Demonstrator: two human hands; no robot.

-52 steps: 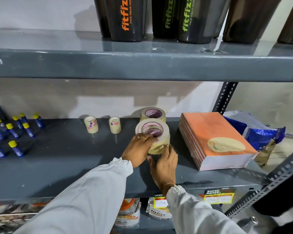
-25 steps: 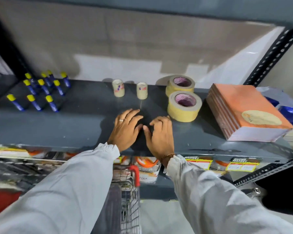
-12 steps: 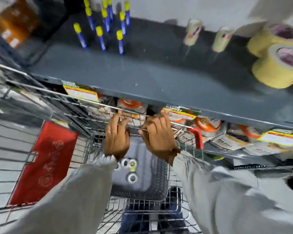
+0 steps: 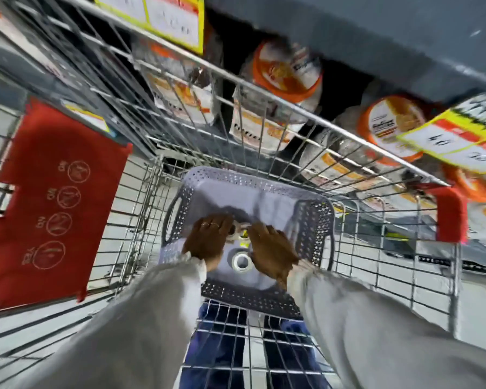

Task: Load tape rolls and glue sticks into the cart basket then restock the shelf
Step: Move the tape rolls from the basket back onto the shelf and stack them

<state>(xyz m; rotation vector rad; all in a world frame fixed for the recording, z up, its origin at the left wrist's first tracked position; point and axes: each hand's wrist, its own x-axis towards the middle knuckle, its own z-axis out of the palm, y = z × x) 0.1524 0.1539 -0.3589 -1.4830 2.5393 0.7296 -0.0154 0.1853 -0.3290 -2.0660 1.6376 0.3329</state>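
Tape roll [image 4: 241,261] between wrists | both hands palm-down in basket [image 4: 314,217] | grip: cannot tell

Perforated basket [image 4: 253,181] in wire cart [image 4: 264,99], tape roll [image 4: 241,262] inside.

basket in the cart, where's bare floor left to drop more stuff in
The far half of the basket floor, between the hands and the far perforated rim, is bare. The near middle is crowded: the left hand and right hand flank small tape rolls, with one white roll lying flat between the wrists.
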